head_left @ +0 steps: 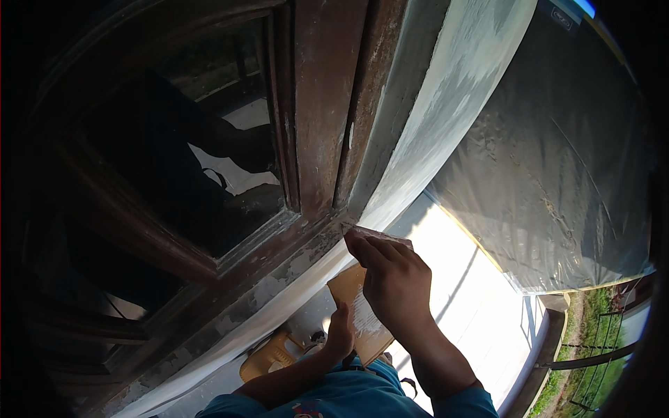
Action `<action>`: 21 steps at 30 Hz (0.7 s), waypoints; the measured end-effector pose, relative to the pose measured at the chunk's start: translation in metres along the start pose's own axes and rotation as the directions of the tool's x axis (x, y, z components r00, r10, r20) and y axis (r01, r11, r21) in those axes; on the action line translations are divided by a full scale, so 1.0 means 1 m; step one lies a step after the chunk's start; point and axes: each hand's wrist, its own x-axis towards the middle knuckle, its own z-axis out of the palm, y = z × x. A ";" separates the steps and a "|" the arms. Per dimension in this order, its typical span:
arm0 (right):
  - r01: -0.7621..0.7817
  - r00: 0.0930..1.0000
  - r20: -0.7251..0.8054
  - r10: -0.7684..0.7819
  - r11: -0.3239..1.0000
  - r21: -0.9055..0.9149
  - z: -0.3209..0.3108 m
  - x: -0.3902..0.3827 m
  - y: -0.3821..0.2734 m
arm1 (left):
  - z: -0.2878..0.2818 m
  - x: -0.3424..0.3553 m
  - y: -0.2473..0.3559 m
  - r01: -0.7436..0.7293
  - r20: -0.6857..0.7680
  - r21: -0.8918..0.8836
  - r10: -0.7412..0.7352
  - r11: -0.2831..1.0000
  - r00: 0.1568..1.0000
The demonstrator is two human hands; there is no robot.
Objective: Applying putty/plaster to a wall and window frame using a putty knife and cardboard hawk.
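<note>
Pressing a folded bit of sandpaper [376, 235] flat against the worn wooden window frame [317, 125], right hand [397, 285] fingers curled tight on it for pressure, left hand [340, 334] gripping the spare sheet [362, 317] below.

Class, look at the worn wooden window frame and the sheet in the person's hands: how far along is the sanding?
Done: paint already looks rubbed thin along the lower window frame. In hand: the right hand presses sandpaper against the frame's corner, while the left hand holds the sheet's lower end. Left: the brown upright looks patchy.
</note>
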 end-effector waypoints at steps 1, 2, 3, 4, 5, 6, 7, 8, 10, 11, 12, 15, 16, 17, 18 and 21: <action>0.037 0.999 0.037 -0.035 0.998 -0.045 0.005 0.001 0.000 | -0.003 -0.001 0.000 -0.039 0.015 0.151 0.037 0.988 0.999; 0.064 0.998 0.025 -0.062 0.996 -0.064 0.008 -0.004 -0.006 | -0.004 -0.001 0.000 -0.079 0.035 0.298 0.071 0.951 0.997; 0.066 0.996 0.057 -0.065 0.997 -0.030 0.003 -0.006 -0.011 | -0.004 0.001 0.000 -0.079 0.037 0.298 0.071 0.951 0.997; 0.051 0.996 0.071 -0.051 0.999 -0.001 -0.005 -0.003 -0.016 | -0.004 0.001 0.001 -0.075 0.045 0.222 0.066 0.972 0.997; 0.034 0.996 0.086 -0.037 0.999 0.029 -0.011 0.000 -0.018 | -0.003 0.001 0.002 -0.069 0.053 0.145 0.062 0.987 0.997; 0.019 0.995 0.092 -0.022 0.999 0.034 -0.012 0.004 -0.014 | 0.000 0.000 0.003 -0.071 0.050 0.145 0.064 0.987 0.997; 0.000 0.996 0.095 -0.004 0.999 0.037 -0.013 0.011 -0.008 | 0.008 -0.001 0.011 -0.036 0.022 0.098 0.034 0.995 0.999; -0.023 0.996 0.088 0.023 1.000 0.002 -0.013 0.018 -0.006 | 0.012 -0.002 0.015 -0.001 -0.004 0.050 0.001 0.999 1.000; 0.001 0.993 0.121 0.001 1.000 -0.016 -0.005 0.016 -0.008 | 0.006 0.001 0.012 -0.004 0.007 0.046 0.004 0.999 1.000; 0.026 0.987 0.159 -0.020 0.999 -0.034 -0.002 0.013 -0.010 | 0.005 0.001 0.010 -0.005 0.015 0.039 0.004 0.999 1.000; 0.065 0.992 0.110 -0.064 0.998 -0.007 -0.001 0.008 -0.013 | 0.005 0.002 0.008 -0.007 0.015 0.038 0.006 0.999 1.000; 0.080 0.989 0.123 -0.088 0.995 0.066 -0.016 0.005 -0.012 | 0.012 -0.004 0.018 -0.121 0.027 0.128 0.119 0.984 0.993; 0.058 0.992 0.107 -0.063 0.997 0.051 -0.023 0.011 -0.010 | 0.013 -0.006 0.021 -0.077 0.001 0.171 0.078 0.982 0.997; 0.010 0.997 0.076 -0.014 0.999 0.044 -0.020 0.015 -0.004 | 0.014 -0.007 0.025 -0.031 -0.026 0.212 0.037 0.977 0.999; 0.026 0.995 0.095 -0.030 0.999 0.034 -0.012 0.016 0.001 | 0.016 -0.011 0.028 -0.030 -0.027 0.214 0.036 0.976 0.999; 0.082 0.990 0.116 -0.081 0.997 -0.003 -0.002 0.006 -0.006 | 0.020 -0.012 0.032 -0.167 0.063 0.584 0.160 0.794 0.985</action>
